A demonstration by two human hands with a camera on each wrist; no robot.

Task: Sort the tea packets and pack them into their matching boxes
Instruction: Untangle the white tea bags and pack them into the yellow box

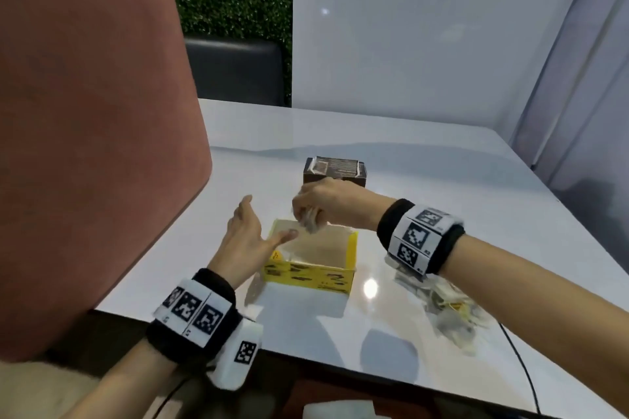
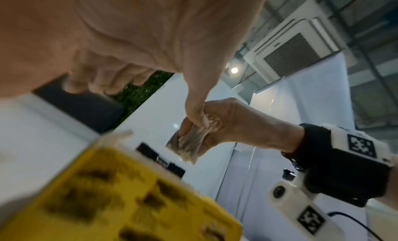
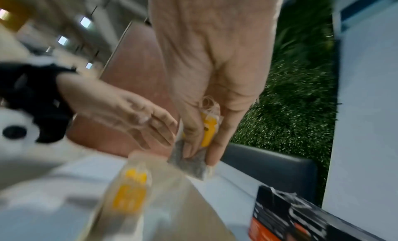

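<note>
Fingers of right hand pinching a bunch of yellow-tagged tea packets, just above yellow box. Left hand flat-fingered at box's near-left rim. Packing step, likely. Next: lower, release inside. More packets right of box.

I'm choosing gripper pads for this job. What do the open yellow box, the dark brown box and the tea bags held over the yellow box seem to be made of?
Open yellow box: thin printed cardboard, with a plain brown matte inside.
Dark brown box: also printed card, judging by its folded top flaps.
Tea bags pinched by the right hand: soft grey filter paper, it seems, crumpling in the grip, with thread and yellow paper tags.
</note>
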